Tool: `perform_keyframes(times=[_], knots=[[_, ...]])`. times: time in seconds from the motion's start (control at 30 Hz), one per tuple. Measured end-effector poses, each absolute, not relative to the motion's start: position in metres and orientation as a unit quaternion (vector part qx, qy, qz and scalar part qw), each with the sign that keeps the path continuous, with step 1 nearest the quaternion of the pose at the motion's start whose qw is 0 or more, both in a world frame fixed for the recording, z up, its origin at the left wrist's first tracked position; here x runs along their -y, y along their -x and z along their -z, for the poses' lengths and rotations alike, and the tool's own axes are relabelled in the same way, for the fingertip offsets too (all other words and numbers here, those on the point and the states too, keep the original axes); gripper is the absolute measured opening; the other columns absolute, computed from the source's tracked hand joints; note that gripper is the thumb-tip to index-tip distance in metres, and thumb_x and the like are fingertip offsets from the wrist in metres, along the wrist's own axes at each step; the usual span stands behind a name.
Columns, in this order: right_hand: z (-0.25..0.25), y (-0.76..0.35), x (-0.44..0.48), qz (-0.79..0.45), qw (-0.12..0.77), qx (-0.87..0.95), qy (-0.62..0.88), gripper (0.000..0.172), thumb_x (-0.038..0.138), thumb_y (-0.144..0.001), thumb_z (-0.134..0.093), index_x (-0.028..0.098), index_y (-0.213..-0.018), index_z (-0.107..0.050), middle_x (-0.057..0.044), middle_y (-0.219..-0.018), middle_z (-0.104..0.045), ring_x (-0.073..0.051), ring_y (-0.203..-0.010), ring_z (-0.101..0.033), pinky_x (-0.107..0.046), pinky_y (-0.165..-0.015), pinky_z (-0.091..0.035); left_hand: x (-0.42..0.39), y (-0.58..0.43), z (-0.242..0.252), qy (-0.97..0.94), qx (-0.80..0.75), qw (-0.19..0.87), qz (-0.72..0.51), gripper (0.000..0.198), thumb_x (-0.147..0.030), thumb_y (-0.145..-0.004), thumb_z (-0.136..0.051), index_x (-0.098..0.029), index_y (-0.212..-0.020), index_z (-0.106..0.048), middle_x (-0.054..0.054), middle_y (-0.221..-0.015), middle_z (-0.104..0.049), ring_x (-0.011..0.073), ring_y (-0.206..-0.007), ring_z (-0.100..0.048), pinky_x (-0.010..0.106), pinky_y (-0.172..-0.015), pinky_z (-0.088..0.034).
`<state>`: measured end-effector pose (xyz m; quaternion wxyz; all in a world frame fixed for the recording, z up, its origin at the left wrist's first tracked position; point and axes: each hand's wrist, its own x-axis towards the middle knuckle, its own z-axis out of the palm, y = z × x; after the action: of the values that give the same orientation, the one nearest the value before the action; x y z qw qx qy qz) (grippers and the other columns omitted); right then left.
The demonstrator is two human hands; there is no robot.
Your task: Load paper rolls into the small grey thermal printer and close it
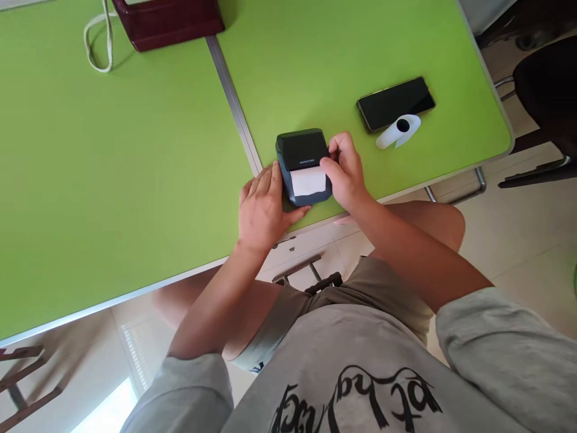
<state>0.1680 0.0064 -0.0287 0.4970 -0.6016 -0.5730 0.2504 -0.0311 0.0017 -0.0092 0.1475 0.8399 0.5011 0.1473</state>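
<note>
A small dark receipt printer (301, 149) lies on the green table near its front edge. White paper (309, 181) covers the lower part of its top face, just below the black lid. My left hand (262, 207) braces the printer from the left, fingers along its side and thumb by its front edge. On the other side, my right hand (346, 171) is closed at the printer's right edge. Its thumb touches the lid beside the paper's upper corner, while the curled fingertips are partly hidden.
Right of my hands, a small roll of white paper (396, 132) lies against a black phone (396, 103). A dark red object (174, 27) stands at the far left by a looped white cord (109, 42). A metal strip (232, 99) crosses the green table (135, 180). A black chair (547, 96) is at right.
</note>
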Motion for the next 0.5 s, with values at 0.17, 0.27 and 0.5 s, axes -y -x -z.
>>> perform_keyframes(times=[0.17,0.27,0.5], knots=[[0.032,-0.172,-0.005,-0.309,0.508,0.557,0.58,0.028,0.037,-0.08,-0.066,0.028,-0.094,-0.043,0.002,-0.082,-0.04,-0.015,-0.072,-0.042,-0.032,-0.069,-0.047,0.001,0.035,0.017,-0.849,-0.483,0.15,-0.156,0.097,-0.062,-0.087,-0.072,-0.007,-0.159,-0.038,0.025,-0.157,-0.055,0.0358,-0.149,-0.052,0.047,-0.124,-0.04],[0.028,-0.179,-0.009,-0.331,0.516,0.55,0.567,0.025,0.027,-0.079,-0.067,0.028,-0.092,-0.045,0.004,-0.078,-0.039,-0.013,-0.069,-0.042,-0.029,-0.064,-0.045,0.002,0.036,0.017,-0.849,-0.483,0.145,-0.156,0.093,-0.06,-0.088,-0.071,-0.007,-0.159,-0.039,0.025,-0.157,-0.054,0.0358,-0.15,-0.051,0.047,-0.124,-0.04],[-0.01,-0.185,-0.013,-0.254,0.514,0.545,0.612,0.029,0.042,-0.096,-0.071,0.027,-0.089,-0.047,0.005,-0.07,-0.053,-0.013,-0.063,-0.059,-0.029,-0.058,-0.051,0.005,0.035,0.013,-0.85,-0.482,0.144,-0.154,0.089,-0.056,-0.089,-0.071,-0.005,-0.156,-0.042,0.026,-0.157,-0.054,0.0364,-0.15,-0.051,0.047,-0.124,-0.039]])
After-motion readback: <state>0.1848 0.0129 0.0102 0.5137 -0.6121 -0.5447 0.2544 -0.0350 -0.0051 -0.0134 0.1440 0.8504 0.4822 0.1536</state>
